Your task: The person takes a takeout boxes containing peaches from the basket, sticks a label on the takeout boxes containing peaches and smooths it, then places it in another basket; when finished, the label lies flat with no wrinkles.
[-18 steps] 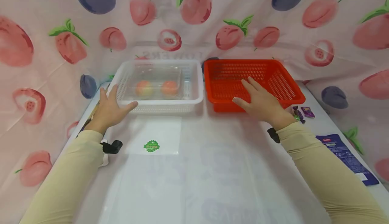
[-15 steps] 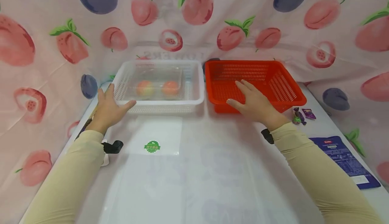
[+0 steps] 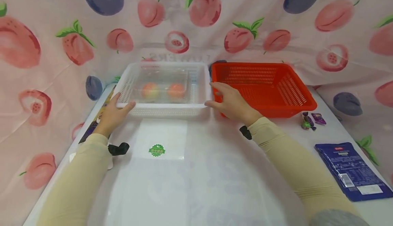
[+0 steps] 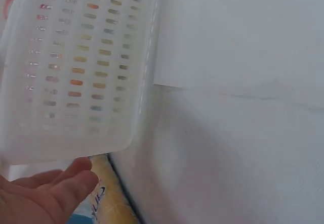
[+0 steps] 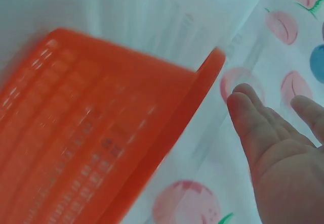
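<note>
A white plastic basket (image 3: 165, 106) stands at the back left, with a clear plastic box (image 3: 162, 77) in it. Two round red-and-yellow fruits (image 3: 149, 90) show through the box. My left hand (image 3: 113, 115) is at the basket's front left corner, fingertips right at the rim, thumb spread. In the left wrist view that hand sits just below the basket's slotted wall (image 4: 76, 72). My right hand (image 3: 231, 103), thumb and fingers apart, reaches the white basket's right end. It overlaps the front left corner of a red basket (image 3: 267, 111).
Wrapped candies (image 3: 308, 121) and a dark blue packet (image 3: 353, 171) lie on the right side of the table. A long printed packet (image 3: 97, 120) is at the left edge, partly behind my left arm. A white sheet with a green badge (image 3: 157, 150) lies in front of the white basket.
My right hand has moved left, from over the red basket to the white basket's right end. The left hand stays at the left corner, slightly nearer the rim.
</note>
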Demonstrator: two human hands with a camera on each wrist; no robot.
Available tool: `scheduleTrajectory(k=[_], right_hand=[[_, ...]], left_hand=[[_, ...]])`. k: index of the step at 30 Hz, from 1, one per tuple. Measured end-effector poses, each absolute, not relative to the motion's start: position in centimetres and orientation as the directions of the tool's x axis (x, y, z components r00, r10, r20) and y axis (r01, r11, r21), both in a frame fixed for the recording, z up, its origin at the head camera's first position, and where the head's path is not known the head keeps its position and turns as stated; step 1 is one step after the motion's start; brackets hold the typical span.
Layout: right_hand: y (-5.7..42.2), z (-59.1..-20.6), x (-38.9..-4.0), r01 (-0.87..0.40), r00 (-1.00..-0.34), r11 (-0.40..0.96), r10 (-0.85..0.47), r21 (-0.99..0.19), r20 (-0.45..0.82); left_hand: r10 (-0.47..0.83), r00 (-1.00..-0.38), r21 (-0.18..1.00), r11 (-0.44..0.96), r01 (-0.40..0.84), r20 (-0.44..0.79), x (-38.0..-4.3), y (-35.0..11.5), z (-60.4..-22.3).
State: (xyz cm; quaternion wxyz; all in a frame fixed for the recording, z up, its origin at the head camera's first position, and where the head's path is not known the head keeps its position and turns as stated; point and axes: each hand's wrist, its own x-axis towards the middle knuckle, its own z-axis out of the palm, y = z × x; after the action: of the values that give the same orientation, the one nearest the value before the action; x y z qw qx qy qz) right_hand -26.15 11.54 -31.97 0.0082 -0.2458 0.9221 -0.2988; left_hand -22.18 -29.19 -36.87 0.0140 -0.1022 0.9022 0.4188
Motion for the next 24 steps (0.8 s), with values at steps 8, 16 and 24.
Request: scheduleTrajectory(k=[8,16,24], right_hand=[[8.0,-31.9,-28.2,-0.422,-0.874,0.618,-0.472,-0.664,0.116],[4.1,-32.7,-30.2,-0.385,-0.864,0.629,-0.503,-0.676,0.023],[2.0,-33.7,-32.2,-0.334,-0.882,0.651,-0.471,-0.682,-0.017]], left_hand=[[-0.237,-0.97,0.817,0.546,-0.186,-0.062,-22.2,-28.7,-37.8],[-0.245,-0.964,0.839,0.5,-0.213,-0.098,-22.1,-28.7,-37.9],[-0.243,-0.964,0.846,0.486,-0.217,-0.107,-22.3,-28.6,-37.7]])
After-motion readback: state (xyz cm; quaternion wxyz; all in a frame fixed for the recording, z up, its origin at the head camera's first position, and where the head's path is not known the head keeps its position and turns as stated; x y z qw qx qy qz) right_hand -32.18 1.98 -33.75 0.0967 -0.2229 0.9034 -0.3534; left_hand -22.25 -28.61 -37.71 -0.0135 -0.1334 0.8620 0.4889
